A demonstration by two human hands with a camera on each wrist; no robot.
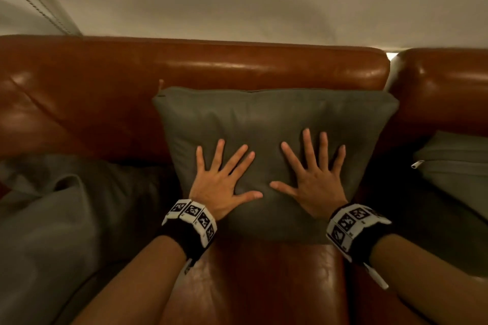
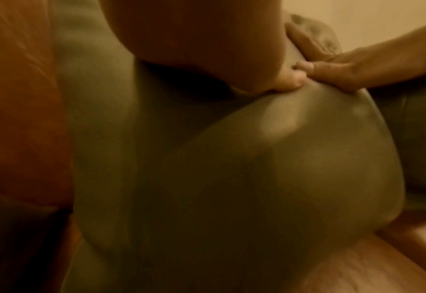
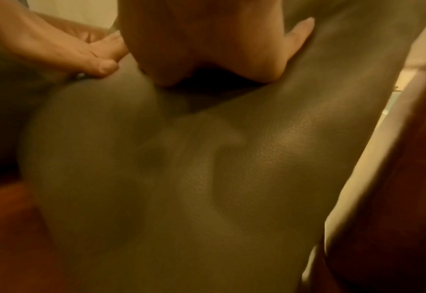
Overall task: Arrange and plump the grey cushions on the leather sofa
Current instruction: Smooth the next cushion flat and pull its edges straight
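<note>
Brown leather comes first: the seat of the sofa [image 1: 264, 280] shines between the two forearms, each banded at the wrist with a black-and-white marker cuff [image 1: 190, 221]. Just beyond the cuffs, the left hand [image 1: 221, 179] and right hand [image 1: 314, 182] lie flat on the lower face of the middle grey cushion [image 1: 264, 119], fingers straight and fanned, thumbs pointing toward each other with a small gap between. Neither hand has hold of anything — both palms simply press on the cover.

That cushion stands on the seat and leans back against the backrest, its top edge just under the backrest's roll. In the right wrist view its cover shows a fine leather-like grain, and the surface dimples around the heel of the palm, so the filling looks soft and yielding, probably light enough to lift with one hand. The cover looks smooth and may slide under a flat palm; for plumping, the side edges or top corners seem the better hold, squeezed inward from both sides.

Farther out, another grey cushion [image 1: 52, 219] lies slumped on the seat to the left, and a third [image 1: 454, 166] with a zip pull rests to the right, by the next section of sofa — both likely need setting upright. A pale wall rises behind.
</note>
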